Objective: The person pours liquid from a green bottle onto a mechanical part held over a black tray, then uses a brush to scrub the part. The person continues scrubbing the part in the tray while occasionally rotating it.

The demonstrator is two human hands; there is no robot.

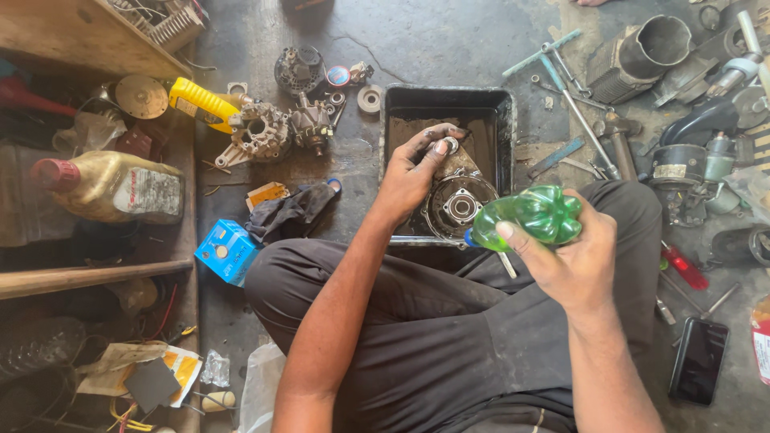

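The right hand [573, 256] is wrapped around a green plastic bottle [529, 216], tipped on its side with its blue-capped mouth pointing left toward the tray, right of centre in the frame. The left hand [413, 172], fingers blackened with grime, pinches a small round metal part [451, 145] over the round metal housing [459, 204] that leans inside the black metal tray [505, 120] at centre. The housing looks wet and partly rinsed, yet dark dirt remains on it and on the fingers, so the cleaning seems midway at best. The tray holds a shallow pool of dark liquid besides the housing.

At lower left of the knees sits a small blue box [227, 251] with a dark rag [293, 212] just beside it. Further up, stripped alternator parts [281, 128] lie on the concrete near a yellow-handled tool [200, 103]. At far left a gold-coloured oil bottle [112, 188] lies on its side. Wrenches and a hammer [618, 140] lie at upper right; a dark phone [699, 359] lies at lower right.
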